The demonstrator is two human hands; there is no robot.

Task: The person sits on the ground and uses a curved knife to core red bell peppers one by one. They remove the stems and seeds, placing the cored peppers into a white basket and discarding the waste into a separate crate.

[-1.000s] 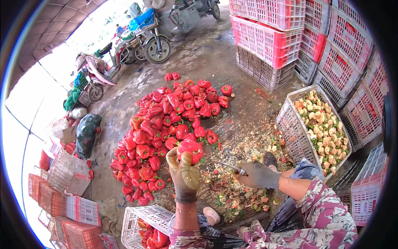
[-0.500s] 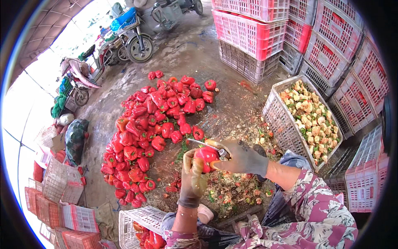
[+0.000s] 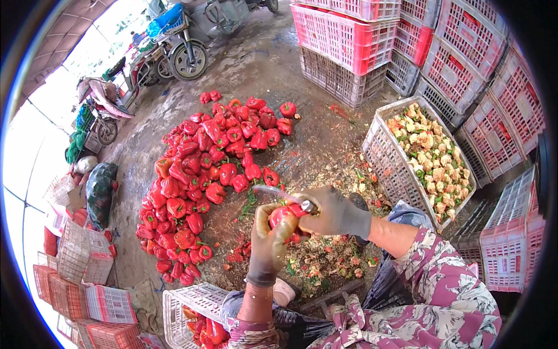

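A red bell pepper (image 3: 281, 216) sits in the fingers of my gloved left hand (image 3: 266, 247), which is closed around it. My right hand (image 3: 338, 218), also gloved, is closed on the handle of a knife (image 3: 271, 190). Its curved blade points left, over the pepper's far side. The right fingers lie close against the pepper and hide part of it; whether the blade is inside the flesh I cannot tell. Beyond my hands, a large heap of red bell peppers (image 3: 180, 189) spreads over the floor. Cut scraps and seeds (image 3: 331, 259) lie scattered below the right hand.
At right stands a crate (image 3: 388, 166) full of pale pepper cores with green stems. Another white crate (image 3: 200, 298), holding red peppers, is by my left forearm. Tall stacks of red and white crates (image 3: 349, 43) rise behind. Motorbikes (image 3: 189, 61) are parked far left.
The pepper has turned in my left hand, and my right hand has rolled with the knife, bringing the handle's end into view. The whole view has shifted slightly.
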